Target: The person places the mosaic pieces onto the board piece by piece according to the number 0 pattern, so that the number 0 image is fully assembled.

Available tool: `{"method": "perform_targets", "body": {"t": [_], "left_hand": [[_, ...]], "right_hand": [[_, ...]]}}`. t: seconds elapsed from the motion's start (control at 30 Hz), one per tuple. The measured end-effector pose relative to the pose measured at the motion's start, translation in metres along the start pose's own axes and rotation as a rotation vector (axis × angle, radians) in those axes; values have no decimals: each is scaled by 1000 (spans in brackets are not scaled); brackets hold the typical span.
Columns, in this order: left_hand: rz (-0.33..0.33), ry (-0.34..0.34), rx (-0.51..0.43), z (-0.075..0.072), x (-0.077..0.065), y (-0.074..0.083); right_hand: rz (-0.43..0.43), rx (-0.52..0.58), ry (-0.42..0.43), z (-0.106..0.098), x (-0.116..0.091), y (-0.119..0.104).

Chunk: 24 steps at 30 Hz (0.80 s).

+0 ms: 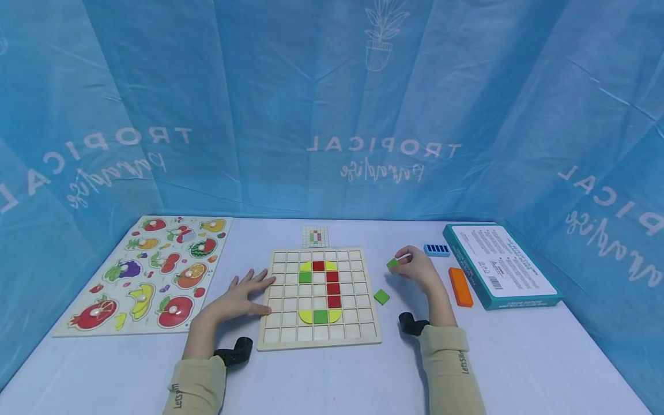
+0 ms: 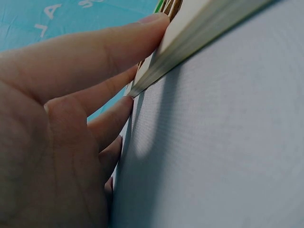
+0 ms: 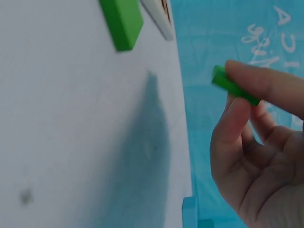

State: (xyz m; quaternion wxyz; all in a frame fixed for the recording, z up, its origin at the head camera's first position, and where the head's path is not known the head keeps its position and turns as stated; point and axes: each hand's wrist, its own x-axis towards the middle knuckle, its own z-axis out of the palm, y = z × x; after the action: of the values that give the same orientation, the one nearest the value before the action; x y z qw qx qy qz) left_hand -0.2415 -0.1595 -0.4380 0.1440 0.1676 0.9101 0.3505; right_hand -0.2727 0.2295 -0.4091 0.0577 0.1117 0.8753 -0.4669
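Note:
A wooden grid board (image 1: 285,334) lies mid-table with red, green and yellow tiles set in its squares, forming a partial ring. My left hand (image 1: 236,300) is spread at the board's left edge, thumb and fingertips touching the rim; in the left wrist view the fingers (image 2: 109,52) lie along that edge. Between thumb and fingertips, my right hand (image 1: 417,268) pinches a green square tile (image 3: 232,87), held above the table to the right of the board. Another green tile (image 1: 381,297) lies on the table beside the board's right edge.
Behind the board lies a small pattern card (image 1: 315,237). A fruit puzzle board (image 1: 171,253) is at the left. On the right are a blue piece with dark slots (image 1: 437,250), an orange block (image 1: 460,287) and a teal box (image 1: 503,265). A blue curtain (image 1: 290,115) surrounds the table.

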Motion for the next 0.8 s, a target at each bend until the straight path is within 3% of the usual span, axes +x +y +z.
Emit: {"method": "perform_targets", "body": {"t": [0.4, 0.8], "left_hand": [[-1, 1, -1, 1, 0, -1], [-17, -3, 3, 0, 0, 2]], "right_hand": [[-23, 197, -90, 6, -2, -15], [-45, 229, -136, 15, -3, -20]]}}
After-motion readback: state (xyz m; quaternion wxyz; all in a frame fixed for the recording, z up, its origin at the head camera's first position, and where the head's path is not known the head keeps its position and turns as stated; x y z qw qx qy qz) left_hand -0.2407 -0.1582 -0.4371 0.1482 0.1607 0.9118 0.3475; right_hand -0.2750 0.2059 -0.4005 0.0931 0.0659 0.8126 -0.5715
